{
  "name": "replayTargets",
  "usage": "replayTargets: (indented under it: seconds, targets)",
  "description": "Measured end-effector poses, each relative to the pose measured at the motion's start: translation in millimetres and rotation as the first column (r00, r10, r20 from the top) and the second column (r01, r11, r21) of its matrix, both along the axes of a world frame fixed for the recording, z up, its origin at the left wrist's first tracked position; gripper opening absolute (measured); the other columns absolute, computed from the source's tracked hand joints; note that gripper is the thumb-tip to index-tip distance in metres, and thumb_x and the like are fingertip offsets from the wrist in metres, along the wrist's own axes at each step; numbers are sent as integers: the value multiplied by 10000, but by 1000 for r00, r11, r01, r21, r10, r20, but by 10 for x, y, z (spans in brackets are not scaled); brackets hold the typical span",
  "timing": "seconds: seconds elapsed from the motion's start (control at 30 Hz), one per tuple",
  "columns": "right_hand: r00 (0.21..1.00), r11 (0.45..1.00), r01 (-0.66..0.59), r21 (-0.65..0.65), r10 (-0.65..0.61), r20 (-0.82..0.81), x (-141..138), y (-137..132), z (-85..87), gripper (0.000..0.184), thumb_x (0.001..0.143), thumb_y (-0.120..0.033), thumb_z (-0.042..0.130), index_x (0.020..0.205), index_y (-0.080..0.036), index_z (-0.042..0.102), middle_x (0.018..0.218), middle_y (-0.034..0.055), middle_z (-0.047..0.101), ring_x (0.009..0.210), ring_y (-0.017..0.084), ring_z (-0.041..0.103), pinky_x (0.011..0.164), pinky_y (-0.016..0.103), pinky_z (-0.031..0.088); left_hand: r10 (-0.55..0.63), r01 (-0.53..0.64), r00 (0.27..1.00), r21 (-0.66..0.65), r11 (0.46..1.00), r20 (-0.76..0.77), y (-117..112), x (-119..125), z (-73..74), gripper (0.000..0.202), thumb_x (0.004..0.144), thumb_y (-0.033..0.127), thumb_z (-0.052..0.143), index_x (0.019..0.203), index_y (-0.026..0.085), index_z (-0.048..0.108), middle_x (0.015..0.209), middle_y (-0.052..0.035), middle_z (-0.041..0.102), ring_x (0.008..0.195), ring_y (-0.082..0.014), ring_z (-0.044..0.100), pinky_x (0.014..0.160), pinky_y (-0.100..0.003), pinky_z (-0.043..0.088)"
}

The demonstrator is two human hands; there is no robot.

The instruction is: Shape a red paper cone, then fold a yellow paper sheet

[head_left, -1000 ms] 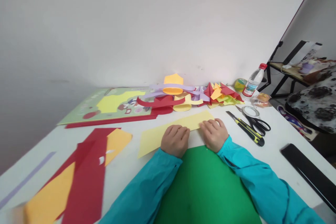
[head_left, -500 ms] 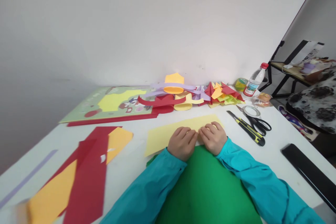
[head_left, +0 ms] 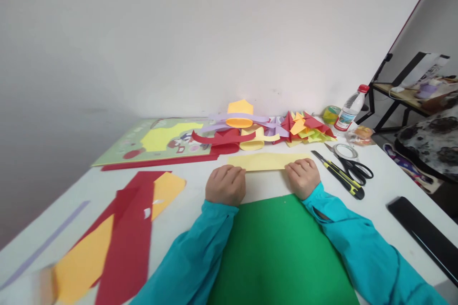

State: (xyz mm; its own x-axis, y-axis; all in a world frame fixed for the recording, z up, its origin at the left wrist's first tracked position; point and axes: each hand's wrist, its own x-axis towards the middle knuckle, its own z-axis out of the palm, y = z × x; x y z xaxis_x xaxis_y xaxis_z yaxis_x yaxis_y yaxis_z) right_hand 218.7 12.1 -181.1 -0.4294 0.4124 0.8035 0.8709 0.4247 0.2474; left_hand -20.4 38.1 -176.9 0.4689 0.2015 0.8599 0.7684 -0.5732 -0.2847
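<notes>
Locate the pale yellow paper strip (head_left: 266,161) flat on the white table (head_left: 379,186), lengthwise across the body, just beyond the far edge of the large green paper sheet (head_left: 282,248).

Note the left hand (head_left: 226,185) at the strip's left end and the right hand (head_left: 303,177) at its right end, knuckles up, fingers curled under and nearly closed, tips resting on the near edge of the strip (pinching or merely pressing: cannot tell, tips hidden). Judged as a spread, two-ended hold, suited to keeping a long thin piece straight and flat.

Observe the yellow-and-black utility knife (head_left: 338,174), black-handled scissors (head_left: 352,167) and clear tape roll (head_left: 345,151) just beside the right hand, probably parked there for short reach.

Find red and orange paper offcuts (head_left: 121,228) well apart to the left, and folded coloured paper shapes (head_left: 265,131) heaped against the wall, likely set out of the way.
</notes>
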Motion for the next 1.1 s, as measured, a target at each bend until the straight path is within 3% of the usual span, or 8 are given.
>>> replayTargets:
  seconds: [0.33, 0.6, 0.73, 0.83, 0.97, 1.03, 1.1]
  targets:
    - [998, 999, 43, -31, -45, -48, 83, 19, -11, 160, 813, -103, 527, 851, -163, 671, 793, 44, 703, 786, 180, 533, 751, 344, 337, 116, -116, 993, 11, 993, -10, 186, -353, -89, 88, 718, 118, 611, 765, 192, 602, 713, -43, 666, 676, -195, 550, 569, -314, 405]
    - [997, 998, 46, -36, -48, -53, 95, 25, -26, 173, 810, -106, 531, 868, -166, 683, 795, 50, 695, 796, 187, 531, 750, 350, 334, 143, -142, 989, -33, 989, 36, 227, -453, -151, 95, 713, 114, 603, 752, 199, 621, 703, -47, 662, 647, -195, 567, 535, -316, 400]
    - [996, 999, 49, -21, -50, -72, 126, 38, -22, 179, 800, -88, 526, 856, -155, 682, 779, 54, 698, 783, 192, 530, 735, 351, 339, 167, -169, 970, -5, 986, 177, 249, -484, -129, 80, 724, 114, 604, 754, 187, 619, 707, -61, 658, 641, -194, 565, 542, -309, 426]
    - [997, 1000, 28, -10, -29, -73, 104, 37, -21, 162, 804, -92, 532, 840, -150, 679, 766, 51, 703, 767, 188, 533, 728, 349, 349, 120, -128, 960, 19, 992, 254, 188, -368, -59, 84, 732, 102, 609, 777, 174, 613, 712, -72, 659, 653, -192, 566, 582, -308, 458]
    - [998, 999, -39, -16, 38, -42, -15, -12, -23, 143, 828, -131, 544, 837, -175, 680, 774, 37, 702, 784, 167, 545, 768, 336, 369, -120, 132, 987, -117, 984, 108, -38, -1, 20, 58, 778, 163, 602, 830, 188, 607, 758, -52, 677, 711, -183, 590, 654, -318, 470]
    - [995, 995, -96, -29, 96, -22, -78, -55, -13, 148, 841, -141, 541, 865, -184, 680, 807, 39, 702, 810, 164, 554, 797, 338, 375, -148, 153, 988, -153, 976, 48, -153, 176, 28, 99, 797, 228, 606, 884, 184, 620, 815, -62, 688, 777, -200, 600, 691, -342, 469]
    - [989, 988, -150, -39, 150, -14, -129, -96, 9, 161, 849, -139, 533, 898, -187, 678, 840, 46, 701, 833, 168, 563, 813, 347, 377, -166, 164, 986, -143, 976, -2, -233, 292, 24, 86, 819, 174, 561, 873, 185, 628, 805, -53, 687, 764, -186, 598, 675, -330, 463]
